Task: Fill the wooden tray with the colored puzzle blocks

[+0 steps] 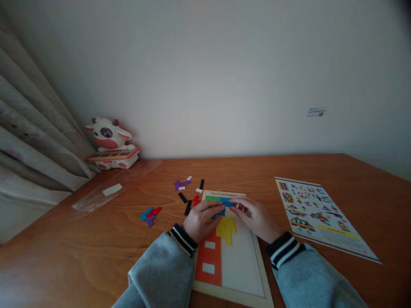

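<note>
A wooden puzzle board (236,297) lies before me. Over its upper part, my left hand (202,219) and my right hand (258,217) meet at a blue puzzle piece (227,204). The right thumb and index finger pinch its right end; the left fingers are closed at its left end. More blue and a green area (212,198) show at the board's top edge, partly hidden by the fingers. Yellow pieces (227,226) lie just below the hands. Red pieces (208,256) with white squares fill the lower left of the board.
Loose black (183,197), purple (183,184), white and red pieces lie left of the board; a small blue, red and purple cluster (150,216) is farther left. A printed pattern sheet (316,209) lies right. Clear plastic (93,201) and a cow toy keyboard (111,145) are left.
</note>
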Demonstrator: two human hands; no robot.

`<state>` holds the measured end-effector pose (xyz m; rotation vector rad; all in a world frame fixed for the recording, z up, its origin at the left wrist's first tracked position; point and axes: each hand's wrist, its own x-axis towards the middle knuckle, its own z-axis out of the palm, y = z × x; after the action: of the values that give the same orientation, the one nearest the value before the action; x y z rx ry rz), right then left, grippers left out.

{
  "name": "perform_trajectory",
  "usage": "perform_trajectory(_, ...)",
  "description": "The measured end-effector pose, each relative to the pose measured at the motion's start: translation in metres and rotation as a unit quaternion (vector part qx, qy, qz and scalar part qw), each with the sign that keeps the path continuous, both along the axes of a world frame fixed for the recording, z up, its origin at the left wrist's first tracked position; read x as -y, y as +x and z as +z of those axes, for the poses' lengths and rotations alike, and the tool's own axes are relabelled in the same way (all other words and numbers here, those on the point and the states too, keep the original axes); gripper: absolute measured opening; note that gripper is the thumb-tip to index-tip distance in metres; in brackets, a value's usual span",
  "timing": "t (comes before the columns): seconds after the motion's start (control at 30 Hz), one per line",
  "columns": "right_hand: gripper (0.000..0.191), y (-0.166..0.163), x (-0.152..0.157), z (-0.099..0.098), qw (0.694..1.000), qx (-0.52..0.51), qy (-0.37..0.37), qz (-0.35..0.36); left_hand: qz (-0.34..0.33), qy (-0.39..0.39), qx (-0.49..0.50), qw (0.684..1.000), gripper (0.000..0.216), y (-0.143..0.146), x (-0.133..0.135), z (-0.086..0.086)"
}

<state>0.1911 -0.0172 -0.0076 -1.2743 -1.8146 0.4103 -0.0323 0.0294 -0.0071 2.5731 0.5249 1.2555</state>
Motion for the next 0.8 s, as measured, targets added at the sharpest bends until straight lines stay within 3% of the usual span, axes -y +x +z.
perform_trajectory(0.17, 0.025, 0.018, -0.002, -0.005, 0.999, 0.029, -0.035, -0.01, 0.013, -0.012, -0.069, 0.997, 0.024, 0.001, 0.002, 0.003)
perform_trajectory(0.5, 0.025, 0.015, -0.005, -0.017, 0.998, 0.036, -0.036, -0.024, 0.008, -0.027, -0.113, 0.993, 0.022, 0.001, 0.006, 0.004)
perform_trajectory(0.8, 0.029, 0.007, 0.002, -0.002, 0.992, -0.052, -0.031, -0.108, 0.029, -0.025, -0.105, 0.994, 0.024, 0.0, 0.006, 0.004)
